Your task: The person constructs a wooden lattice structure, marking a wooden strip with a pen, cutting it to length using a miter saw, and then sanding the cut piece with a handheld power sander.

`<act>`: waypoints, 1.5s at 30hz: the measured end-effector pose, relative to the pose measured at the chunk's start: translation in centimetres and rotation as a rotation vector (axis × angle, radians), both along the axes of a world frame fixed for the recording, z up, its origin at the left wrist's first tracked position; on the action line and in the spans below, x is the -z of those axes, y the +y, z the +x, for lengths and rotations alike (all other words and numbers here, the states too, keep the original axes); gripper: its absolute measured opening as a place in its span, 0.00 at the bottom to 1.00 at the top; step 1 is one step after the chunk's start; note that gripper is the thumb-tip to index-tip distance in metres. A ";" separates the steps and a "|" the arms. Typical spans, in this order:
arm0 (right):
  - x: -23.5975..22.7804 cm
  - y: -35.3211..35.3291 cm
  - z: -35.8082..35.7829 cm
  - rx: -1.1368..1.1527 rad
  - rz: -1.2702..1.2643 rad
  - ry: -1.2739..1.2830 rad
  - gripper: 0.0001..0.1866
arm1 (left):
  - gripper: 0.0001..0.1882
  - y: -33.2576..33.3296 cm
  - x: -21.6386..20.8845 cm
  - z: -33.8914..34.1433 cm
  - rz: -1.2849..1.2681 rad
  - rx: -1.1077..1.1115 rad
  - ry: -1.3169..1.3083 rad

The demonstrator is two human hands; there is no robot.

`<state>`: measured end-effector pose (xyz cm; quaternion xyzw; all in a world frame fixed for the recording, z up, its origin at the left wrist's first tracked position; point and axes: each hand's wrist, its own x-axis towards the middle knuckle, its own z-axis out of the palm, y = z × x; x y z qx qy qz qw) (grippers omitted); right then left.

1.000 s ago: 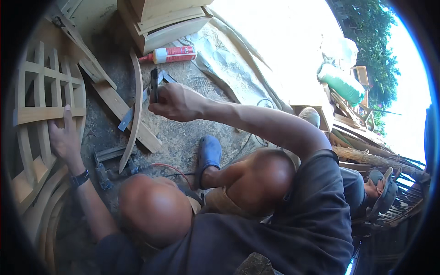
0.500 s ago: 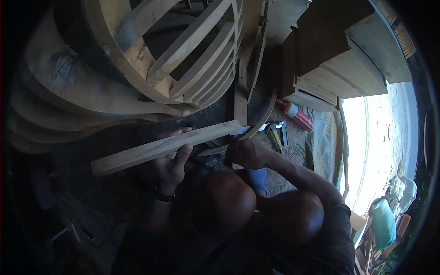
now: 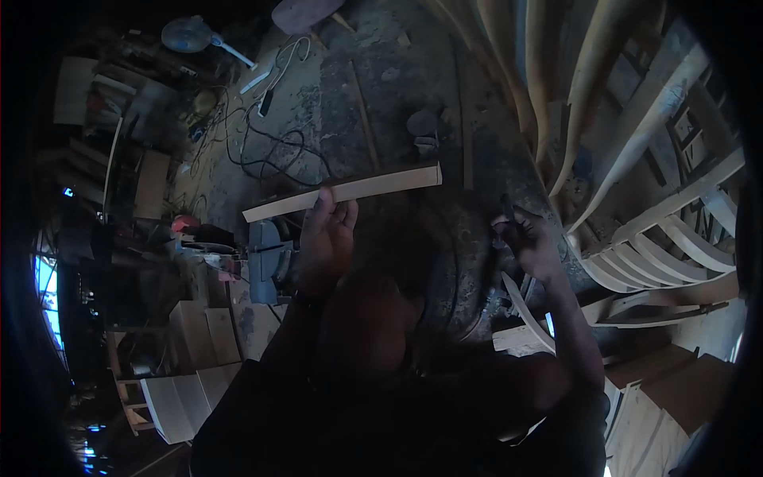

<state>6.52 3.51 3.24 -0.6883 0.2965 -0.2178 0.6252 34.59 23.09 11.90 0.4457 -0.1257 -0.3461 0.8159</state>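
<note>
My left hand (image 3: 332, 226) grips a straight, squared wooden strip (image 3: 381, 184) near its middle, thumb across the near face. Held off the floor, the strip runs left to right with its right end slightly higher. Off to the right, apart from the strip, my right hand (image 3: 534, 245) has its fingers curled around a small dark object (image 3: 507, 208). Dim light hides what kind of object it is. Just beyond my left forearm stands a grey machine part (image 3: 269, 258). A curved wooden piece (image 3: 524, 310) lies near my right forearm.
Large curved wooden frames (image 3: 660, 246) with slats fill the right side. A dark cable (image 3: 298, 151) loops over the floor (image 3: 338, 95). At the far left is a fan (image 3: 187, 36). Boxy wooden panels (image 3: 191, 397) stand at lower left, with more panels (image 3: 668, 381) at lower right.
My view has swung left, so the slatted frames now appear on the right. My right hand has moved away from the strip's right end. The strip remains in my left hand.
</note>
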 end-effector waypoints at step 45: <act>18.6 27.4 55.0 -0.873 -0.753 0.244 0.23 | 0.14 41.5 22.6 20.2 1.373 -0.533 -0.508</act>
